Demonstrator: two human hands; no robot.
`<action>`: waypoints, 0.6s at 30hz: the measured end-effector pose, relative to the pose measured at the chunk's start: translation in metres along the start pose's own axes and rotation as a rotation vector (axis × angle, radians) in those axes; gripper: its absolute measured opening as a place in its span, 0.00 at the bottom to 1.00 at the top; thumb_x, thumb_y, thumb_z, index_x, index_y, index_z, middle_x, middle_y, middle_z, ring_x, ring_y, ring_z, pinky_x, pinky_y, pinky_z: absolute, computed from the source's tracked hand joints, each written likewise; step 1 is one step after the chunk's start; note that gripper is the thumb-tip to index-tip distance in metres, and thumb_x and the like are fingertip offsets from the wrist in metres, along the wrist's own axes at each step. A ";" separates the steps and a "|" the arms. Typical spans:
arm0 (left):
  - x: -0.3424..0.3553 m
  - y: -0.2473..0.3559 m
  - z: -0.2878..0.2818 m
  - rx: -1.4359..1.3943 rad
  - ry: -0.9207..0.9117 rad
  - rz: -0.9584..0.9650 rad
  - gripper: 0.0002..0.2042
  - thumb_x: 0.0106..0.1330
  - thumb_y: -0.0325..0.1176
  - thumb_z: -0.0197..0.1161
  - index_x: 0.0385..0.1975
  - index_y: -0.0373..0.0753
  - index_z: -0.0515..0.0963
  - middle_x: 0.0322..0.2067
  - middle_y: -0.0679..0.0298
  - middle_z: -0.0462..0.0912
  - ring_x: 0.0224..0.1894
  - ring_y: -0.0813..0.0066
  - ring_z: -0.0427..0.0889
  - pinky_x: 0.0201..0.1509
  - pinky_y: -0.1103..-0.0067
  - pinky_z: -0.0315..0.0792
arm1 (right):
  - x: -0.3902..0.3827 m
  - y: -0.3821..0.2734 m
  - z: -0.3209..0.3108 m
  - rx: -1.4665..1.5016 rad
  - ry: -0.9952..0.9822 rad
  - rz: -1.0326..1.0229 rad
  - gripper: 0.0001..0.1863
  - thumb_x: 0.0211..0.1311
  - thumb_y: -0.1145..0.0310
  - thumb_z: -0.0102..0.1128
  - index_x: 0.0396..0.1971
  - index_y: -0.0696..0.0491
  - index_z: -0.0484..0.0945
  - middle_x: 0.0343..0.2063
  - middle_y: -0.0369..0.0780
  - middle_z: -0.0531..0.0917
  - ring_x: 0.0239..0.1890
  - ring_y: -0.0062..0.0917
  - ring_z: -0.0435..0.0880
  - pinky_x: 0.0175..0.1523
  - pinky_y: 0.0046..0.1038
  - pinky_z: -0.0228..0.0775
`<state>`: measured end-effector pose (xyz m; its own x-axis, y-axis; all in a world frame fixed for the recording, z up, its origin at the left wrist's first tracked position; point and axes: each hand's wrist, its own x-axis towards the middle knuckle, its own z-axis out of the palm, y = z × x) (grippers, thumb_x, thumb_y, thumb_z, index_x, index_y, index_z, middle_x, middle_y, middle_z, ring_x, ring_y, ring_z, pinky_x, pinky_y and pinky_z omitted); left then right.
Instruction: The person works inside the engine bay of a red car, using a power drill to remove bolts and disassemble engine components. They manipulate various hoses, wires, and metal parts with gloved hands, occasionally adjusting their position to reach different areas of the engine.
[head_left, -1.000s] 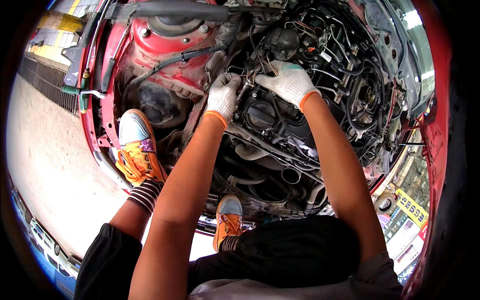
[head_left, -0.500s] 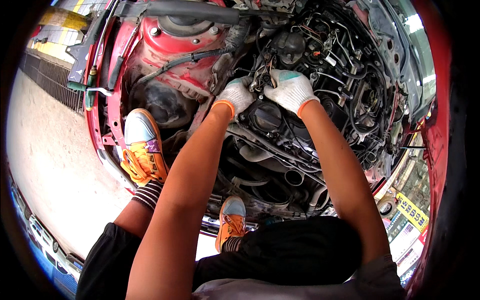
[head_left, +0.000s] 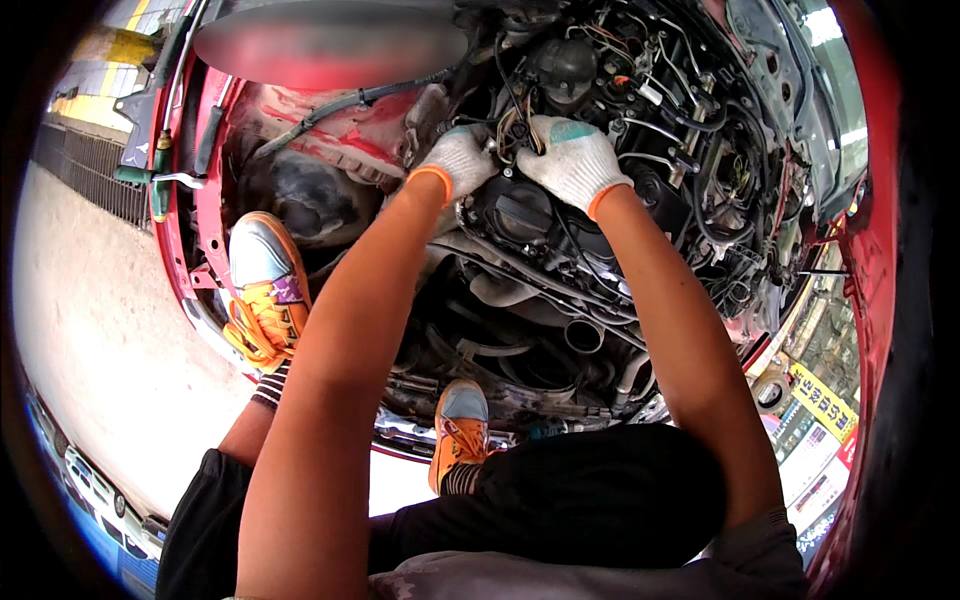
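Note:
Both my hands wear white knit work gloves with orange cuffs, deep in a car's engine bay. A wiring harness with bare-looking thin wires comes up between them. My right hand, its glove marked with a teal patch, has its fingers closed on the wires from the right. My left hand is curled closed at the harness's left side; its fingertips and what they grip are hidden. Just below the hands is a round black cap on the engine.
My orange shoes rest on the car's front: one shoe by the red fender, the other shoe at the front edge. Screwdrivers lie along the left fender rail. Hoses and an open pipe end lie below the hands.
The view has shifted slightly. My hands stay at the wiring; the gap between them is a little wider, with more wires showing.

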<state>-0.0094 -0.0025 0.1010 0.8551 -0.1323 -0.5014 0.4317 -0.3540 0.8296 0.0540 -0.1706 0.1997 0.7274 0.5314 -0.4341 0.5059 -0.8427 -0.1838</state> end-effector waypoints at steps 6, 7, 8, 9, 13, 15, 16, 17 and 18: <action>-0.001 0.001 -0.014 -0.160 -0.063 -0.023 0.18 0.61 0.29 0.67 0.50 0.31 0.83 0.29 0.59 0.85 0.32 0.74 0.80 0.40 0.74 0.75 | 0.000 -0.001 -0.001 -0.001 -0.020 -0.007 0.22 0.66 0.51 0.58 0.47 0.54 0.81 0.41 0.47 0.88 0.46 0.44 0.88 0.51 0.41 0.81; -0.001 -0.001 -0.014 -0.258 -0.062 -0.065 0.18 0.60 0.28 0.67 0.51 0.31 0.83 0.31 0.62 0.85 0.33 0.74 0.78 0.41 0.75 0.74 | -0.001 -0.004 -0.006 -0.014 -0.040 -0.006 0.23 0.66 0.50 0.58 0.47 0.55 0.82 0.42 0.47 0.88 0.46 0.43 0.88 0.51 0.40 0.81; 0.000 -0.004 -0.016 -0.268 -0.075 -0.088 0.18 0.59 0.28 0.67 0.50 0.31 0.84 0.32 0.61 0.86 0.34 0.74 0.80 0.42 0.75 0.75 | 0.001 -0.004 -0.003 -0.041 -0.039 -0.015 0.23 0.66 0.50 0.59 0.48 0.54 0.82 0.42 0.47 0.88 0.46 0.42 0.88 0.50 0.40 0.82; -0.001 0.000 -0.019 -0.277 -0.092 -0.110 0.19 0.58 0.29 0.68 0.50 0.31 0.84 0.33 0.60 0.87 0.36 0.74 0.81 0.44 0.75 0.76 | 0.003 -0.003 -0.002 -0.068 -0.038 -0.019 0.24 0.66 0.49 0.59 0.49 0.54 0.82 0.43 0.47 0.89 0.46 0.42 0.89 0.50 0.40 0.82; 0.001 -0.010 -0.013 -0.289 -0.071 -0.108 0.21 0.56 0.25 0.68 0.52 0.31 0.83 0.34 0.60 0.87 0.36 0.74 0.81 0.43 0.74 0.76 | 0.004 -0.008 -0.003 -0.128 -0.067 -0.013 0.27 0.64 0.44 0.60 0.48 0.54 0.82 0.43 0.45 0.89 0.44 0.40 0.90 0.47 0.38 0.83; -0.007 0.010 -0.021 -0.129 -0.041 -0.120 0.24 0.55 0.26 0.68 0.55 0.30 0.82 0.34 0.57 0.87 0.36 0.71 0.81 0.44 0.72 0.77 | 0.005 -0.011 -0.004 -0.173 -0.079 -0.007 0.29 0.63 0.42 0.61 0.49 0.54 0.81 0.43 0.45 0.89 0.44 0.40 0.90 0.47 0.39 0.83; -0.002 0.001 -0.015 -0.210 -0.056 -0.144 0.26 0.54 0.28 0.70 0.56 0.28 0.81 0.35 0.54 0.88 0.38 0.67 0.84 0.47 0.71 0.77 | 0.004 -0.009 -0.004 -0.166 -0.086 -0.006 0.29 0.63 0.41 0.61 0.49 0.54 0.81 0.43 0.45 0.89 0.44 0.40 0.90 0.48 0.39 0.83; -0.004 0.008 -0.015 -0.162 -0.022 -0.139 0.26 0.54 0.30 0.70 0.55 0.28 0.81 0.35 0.52 0.88 0.39 0.65 0.84 0.48 0.71 0.77 | 0.004 -0.006 -0.004 -0.160 -0.093 -0.006 0.30 0.63 0.41 0.61 0.49 0.54 0.82 0.43 0.45 0.89 0.44 0.40 0.90 0.48 0.39 0.83; -0.011 0.011 -0.014 -0.114 0.016 -0.139 0.26 0.55 0.31 0.70 0.55 0.27 0.81 0.36 0.50 0.88 0.40 0.63 0.85 0.49 0.71 0.77 | 0.004 -0.007 -0.005 -0.152 -0.102 -0.011 0.30 0.63 0.41 0.61 0.49 0.54 0.82 0.43 0.45 0.89 0.45 0.39 0.90 0.48 0.39 0.83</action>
<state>-0.0097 0.0078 0.1191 0.7889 -0.0739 -0.6101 0.5751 -0.2609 0.7753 0.0557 -0.1626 0.2036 0.6745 0.5230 -0.5211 0.5838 -0.8099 -0.0573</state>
